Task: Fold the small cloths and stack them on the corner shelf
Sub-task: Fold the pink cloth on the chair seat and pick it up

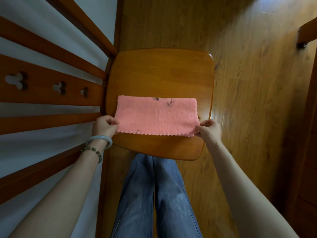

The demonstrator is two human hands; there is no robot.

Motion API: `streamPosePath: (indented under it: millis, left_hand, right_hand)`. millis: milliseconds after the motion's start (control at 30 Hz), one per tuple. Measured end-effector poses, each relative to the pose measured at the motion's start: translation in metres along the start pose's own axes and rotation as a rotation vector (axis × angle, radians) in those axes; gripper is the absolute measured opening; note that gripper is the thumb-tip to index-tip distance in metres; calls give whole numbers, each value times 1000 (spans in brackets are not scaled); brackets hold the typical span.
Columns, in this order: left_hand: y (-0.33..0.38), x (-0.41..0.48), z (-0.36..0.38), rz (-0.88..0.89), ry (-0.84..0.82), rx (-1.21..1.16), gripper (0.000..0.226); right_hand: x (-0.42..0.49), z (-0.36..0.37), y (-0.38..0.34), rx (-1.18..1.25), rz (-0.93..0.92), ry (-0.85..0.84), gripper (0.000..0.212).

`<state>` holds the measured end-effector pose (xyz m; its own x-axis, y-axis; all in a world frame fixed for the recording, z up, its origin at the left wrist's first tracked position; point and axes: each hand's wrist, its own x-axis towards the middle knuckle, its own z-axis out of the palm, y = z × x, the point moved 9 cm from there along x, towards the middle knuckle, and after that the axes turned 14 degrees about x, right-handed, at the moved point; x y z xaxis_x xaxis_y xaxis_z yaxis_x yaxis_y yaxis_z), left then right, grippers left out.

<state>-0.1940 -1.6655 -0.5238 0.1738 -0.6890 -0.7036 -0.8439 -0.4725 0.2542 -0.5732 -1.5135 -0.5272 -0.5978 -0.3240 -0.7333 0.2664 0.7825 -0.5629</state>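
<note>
Early on, left hand (105,126) and right hand (208,130) pinch near corners of the pink cloth (156,115) on the wooden stool (159,74), fold seemingly unfinished, no stack visible.

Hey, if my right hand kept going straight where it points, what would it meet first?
The pink cloth it pinches: the right hand points left and away across it, over the wooden surface. How high it is above that surface is unclear.

A rounded wooden shelf (159,74) carries one pink cloth (154,115) spread across its near half.
</note>
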Motion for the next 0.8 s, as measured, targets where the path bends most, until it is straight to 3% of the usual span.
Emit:
streamPosePath:
  millis: [100,200,333,433,533,800]
  left_hand:
    - [-3,-1,5,-15,9,5,24]
    - [0,-2,6,34,35,157,21]
    - [24,-16,0,215,200,332,14]
    - [65,-28,20,526,207,500,54]
    - [86,-28,63,682,121,749,73]
    - [77,1,109,730,127,960,84]
  right_hand:
    - [1,-2,4,-70,-21,7,15]
    - [-2,7,-1,-257,-121,-41,12]
    - [-23,25,-40,-614,-623,38,29]
    - [-38,72,-49,-875,-894,-86,55]
    - [-34,115,-33,-1073,-966,-260,63]
    - [-1,132,-2,-1125,-894,-295,67]
